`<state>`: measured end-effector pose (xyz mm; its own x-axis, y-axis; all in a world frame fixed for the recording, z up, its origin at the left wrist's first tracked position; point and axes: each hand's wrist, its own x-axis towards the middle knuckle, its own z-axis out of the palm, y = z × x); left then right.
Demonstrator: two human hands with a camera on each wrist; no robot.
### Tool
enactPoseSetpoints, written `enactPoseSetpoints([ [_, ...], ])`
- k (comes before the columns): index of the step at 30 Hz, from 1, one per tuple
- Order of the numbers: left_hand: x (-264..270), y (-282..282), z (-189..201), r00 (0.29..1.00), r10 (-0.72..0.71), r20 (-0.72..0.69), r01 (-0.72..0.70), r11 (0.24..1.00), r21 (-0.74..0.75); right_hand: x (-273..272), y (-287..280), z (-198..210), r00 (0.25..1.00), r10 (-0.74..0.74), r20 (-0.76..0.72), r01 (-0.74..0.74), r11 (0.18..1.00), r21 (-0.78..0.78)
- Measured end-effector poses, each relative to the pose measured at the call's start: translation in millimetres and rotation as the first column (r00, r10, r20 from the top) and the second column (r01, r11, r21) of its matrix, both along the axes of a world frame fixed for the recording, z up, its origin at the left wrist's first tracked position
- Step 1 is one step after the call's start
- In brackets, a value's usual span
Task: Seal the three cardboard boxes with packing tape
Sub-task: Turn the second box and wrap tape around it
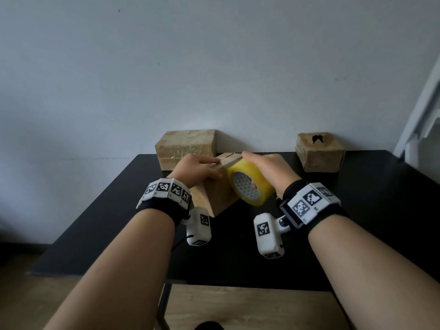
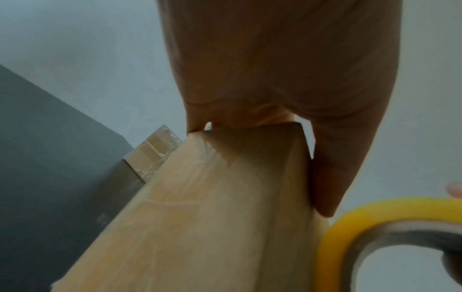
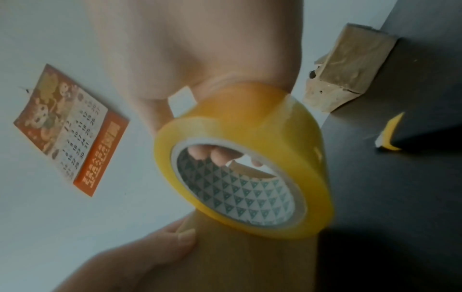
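A: What's the right hand got?

B: Yellow tape roll, held vs the right side of the middle box. Palm's over the top of the roll, fingertips curled in thru the core; you see them inside the ring on the right wrist cam.

A: And the left hand?

B: Laid on top of the same box, fingers straight and close together, pointing toward the roll. Thumb comes down the box's side. Looks like pressing, not pinching.

A: Where's that box?

B: Mid-table, black top, turned cornerwise to the person. Flap seam visible at the far top edge.

A: Other two?

B: Taped box back left vs the wall, just behind the left hand, shiny w/ tape. Smaller box back right, well apart, w/ a ragged dark hole in its top.

A: Anything else?

B: Calendar on the wall, right wrist cam only. Small yellow scrap on the table near the small box; can't tell what it is.
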<state>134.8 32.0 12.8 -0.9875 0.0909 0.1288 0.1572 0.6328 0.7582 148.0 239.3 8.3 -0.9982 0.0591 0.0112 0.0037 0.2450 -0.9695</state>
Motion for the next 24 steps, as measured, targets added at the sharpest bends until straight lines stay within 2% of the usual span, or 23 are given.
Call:
enactPoseSetpoints([
  [3,-1.0,0.3,-1.7,1.0,0.005,0.027,-0.009,0.992,0.123,0.9,4.8,15.0,1.0,0.018,0.007,-0.017,0.991,-0.132],
  [5,-2.1,-0.1,-6.4,0.999,0.007,0.036,-0.014,0.981,0.193,1.5,5.1,18.3,0.999,0.048,-0.002,-0.047,0.985,-0.166],
  [10,-2.2,0.1,-13.9,0.999,0.041,0.023,-0.046,0.959,0.279,7.3,0.1,19.0,0.999,0.038,0.022,-0.035,0.993,-0.114],
  [13,-5.4,-3.6,-15.4,0.995,0.093,0.033,-0.099,0.94,0.326,11.4,4.7,7.2,0.992,0.059,0.114,-0.068,0.995,0.073],
  [15,-7.8,-5.1,-17.0,0.993,0.104,0.05,-0.115,0.931,0.348,13.8,6.8,-4.9,0.986,0.047,0.158,-0.069,0.988,0.137],
  [24,-16.4,-15.9,-26.9,0.966,0.234,0.11,-0.259,0.866,0.429,13.8,2.3,-8.2,0.988,0.041,0.147,-0.042,0.999,0.004],
])
